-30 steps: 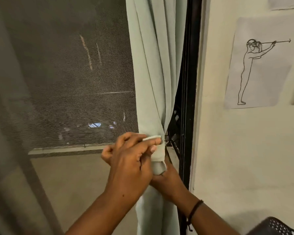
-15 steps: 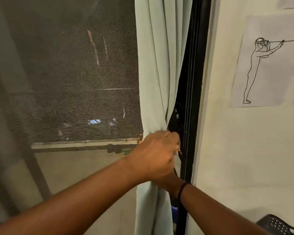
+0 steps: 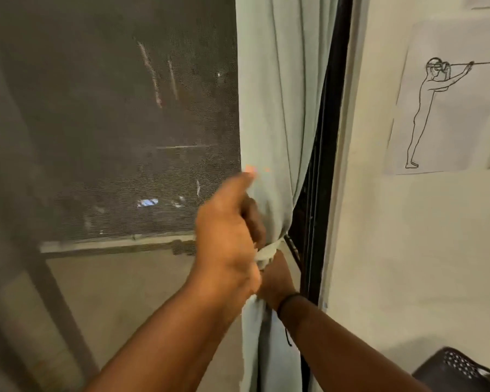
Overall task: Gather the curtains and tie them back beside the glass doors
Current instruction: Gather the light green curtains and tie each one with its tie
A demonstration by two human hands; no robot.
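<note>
A pale green curtain [image 3: 277, 108] hangs gathered into a narrow bunch against the black door frame [image 3: 327, 154]. A tie-back band [image 3: 268, 251] of the same cloth wraps the bunch at waist height. My left hand [image 3: 227, 236] is blurred in front of the bunch, fingers curled at the band, thumb raised. My right hand [image 3: 276, 278], with a dark cord on the wrist, grips the curtain just under the band; its fingers are mostly hidden by the left hand and the cloth.
The glass door [image 3: 111, 123] with dark mesh fills the left. A white wall [image 3: 408, 250] on the right bears a paper drawing [image 3: 441, 103] of a standing figure. A black perforated chair [image 3: 461, 369] sits at the lower right corner.
My left hand has shifted left and up off the band, so the tied band now shows. The right hand stays below it. The view has moved closer.
</note>
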